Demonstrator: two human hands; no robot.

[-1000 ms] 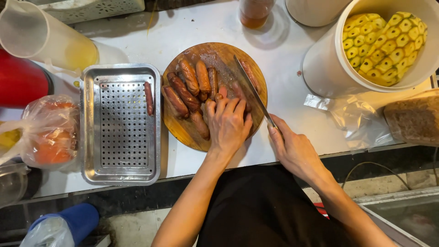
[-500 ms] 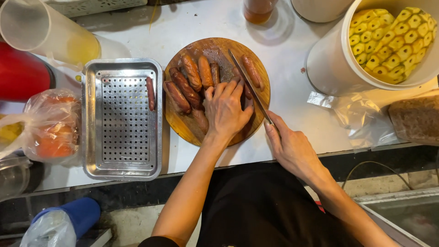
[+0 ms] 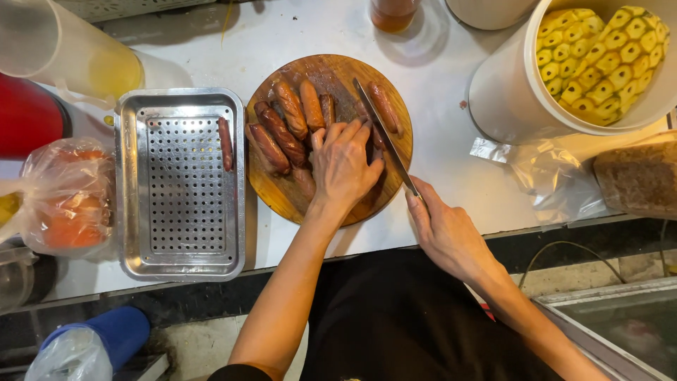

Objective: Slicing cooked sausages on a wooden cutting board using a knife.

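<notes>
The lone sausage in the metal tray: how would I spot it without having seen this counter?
Find the round wooden board at the counter's centre. Just left of it sits a perforated steel tray. The sausage lies alone against its upper right edge; all the others are on the board.

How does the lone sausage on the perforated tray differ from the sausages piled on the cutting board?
The tray sausage lies alone on the steel perforated tray; the board sausages crowd together on the round wooden cutting board. The tray sausage looks thinner, the board sausages plumper. The tray sausage is untouched; the left hand rests among the board sausages. All are reddish-brown.
</notes>
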